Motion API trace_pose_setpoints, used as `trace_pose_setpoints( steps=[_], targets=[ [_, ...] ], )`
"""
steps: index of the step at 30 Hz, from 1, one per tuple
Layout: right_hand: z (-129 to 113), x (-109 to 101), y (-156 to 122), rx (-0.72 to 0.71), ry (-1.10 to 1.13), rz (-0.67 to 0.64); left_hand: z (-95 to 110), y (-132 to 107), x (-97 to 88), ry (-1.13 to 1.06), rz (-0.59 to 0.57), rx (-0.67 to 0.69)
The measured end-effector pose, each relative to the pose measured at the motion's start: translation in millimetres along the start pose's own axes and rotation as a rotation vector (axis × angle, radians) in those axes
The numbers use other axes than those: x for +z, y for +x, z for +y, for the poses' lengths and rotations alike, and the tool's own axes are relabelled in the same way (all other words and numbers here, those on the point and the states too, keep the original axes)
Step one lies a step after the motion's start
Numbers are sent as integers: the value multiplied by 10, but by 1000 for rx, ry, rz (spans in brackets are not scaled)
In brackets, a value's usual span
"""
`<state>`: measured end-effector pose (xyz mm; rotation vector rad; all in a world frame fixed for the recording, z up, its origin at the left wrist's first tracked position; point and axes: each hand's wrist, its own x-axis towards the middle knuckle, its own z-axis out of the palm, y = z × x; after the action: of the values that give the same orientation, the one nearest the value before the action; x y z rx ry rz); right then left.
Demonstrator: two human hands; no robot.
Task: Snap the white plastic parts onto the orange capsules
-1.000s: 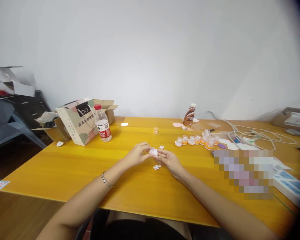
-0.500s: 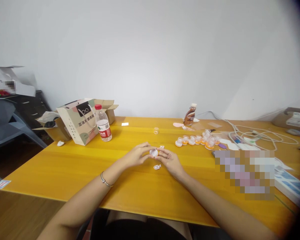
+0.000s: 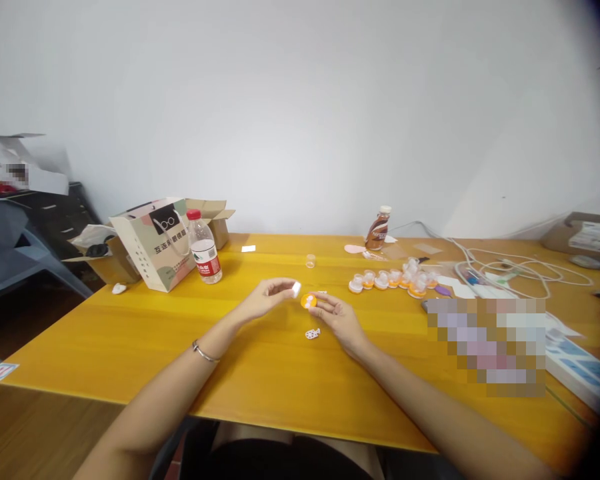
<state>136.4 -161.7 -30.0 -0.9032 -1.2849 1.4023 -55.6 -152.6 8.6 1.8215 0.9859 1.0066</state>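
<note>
Over the middle of the table, my left hand [image 3: 271, 297] pinches a small white cap-like piece [image 3: 296, 289] between thumb and fingers. Close by on its right, my right hand [image 3: 337, 318] grips the edge of a small round orange part [image 3: 308, 301] with white shapes on its face. A narrow gap separates the two pieces. Below them lies a flat white piece with dark spots [image 3: 313, 334]. Another pale piece [image 3: 322, 292] shows only in part behind my right fingers. Farther back stands a small clear cup [image 3: 311, 261].
Several small clear-topped containers with white or orange bases [image 3: 395, 279] cluster to the right. Behind them is a brown drink bottle [image 3: 378, 228]; cables [image 3: 505, 263] tangle at far right. On the left stand a water bottle [image 3: 205, 250] and a paper bag [image 3: 155, 250].
My hands were together around one small round piece. Now the white piece has come off to the left in my left hand, and the orange part shows in my right hand.
</note>
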Motion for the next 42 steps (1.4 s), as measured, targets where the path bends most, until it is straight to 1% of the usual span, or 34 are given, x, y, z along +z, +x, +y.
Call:
trace_pose_setpoints(
  steps=[2,4,9,20,23,29,32,38,42],
  targets=[
    [-32,5,-12,-22,-5,20,-39,13,-24,-102,-58,-35],
    [-61,15,-27,-49,-26,36,-60,18,-25,-175,-96,-36],
    [-93,45,-56,-86,-77,53,-42,7,21,-224,-143,10],
    [-89,54,-53,-101,-67,37,-25,-18,137,-168,-122,112],
    [-69,46,-43,-113,-55,28,-29,-29,162,-70,-113,183],
    [-62,41,-46,-126,-77,9,39,-72,174,379,-84,417],
    [-46,29,-45,-133,-116,5,33,-83,178,499,-88,500],
    [5,15,-45,-113,-129,5,-79,-87,197,607,-76,555],
    [21,22,-46,-98,-85,2,-128,-84,213,662,-45,536]
  ],
)
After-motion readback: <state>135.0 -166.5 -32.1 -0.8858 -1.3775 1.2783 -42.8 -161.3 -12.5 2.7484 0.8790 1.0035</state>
